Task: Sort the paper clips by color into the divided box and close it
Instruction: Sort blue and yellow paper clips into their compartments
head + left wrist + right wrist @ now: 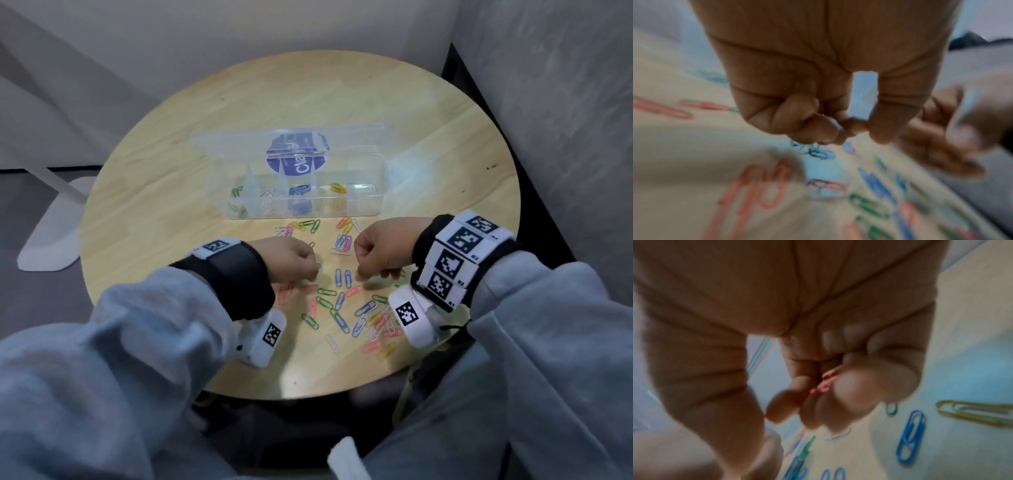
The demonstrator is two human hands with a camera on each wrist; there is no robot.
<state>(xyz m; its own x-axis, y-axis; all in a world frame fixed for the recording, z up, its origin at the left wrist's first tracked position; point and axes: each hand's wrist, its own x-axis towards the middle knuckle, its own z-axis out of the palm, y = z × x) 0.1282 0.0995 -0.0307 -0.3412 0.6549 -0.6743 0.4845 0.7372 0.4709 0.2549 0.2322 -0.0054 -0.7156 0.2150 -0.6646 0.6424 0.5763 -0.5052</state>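
While both fists hover over scattered clips [339,301] | right hand [380,251] pinches pink clips [827,378], perhaps two | left hand [291,258] curled, contents unclear | one open box [342,209]

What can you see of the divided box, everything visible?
The divided box is a clear plastic oblong tray on the round wooden table, beyond both hands; neither touches it. Its hinged lid stands open behind, with a purple-blue round label. Upright clear dividers split it into compartments, left to right: green clips, pale clips, blue clips, yellow clips. The rightmost part looks empty. Loose clips lie before its front wall.
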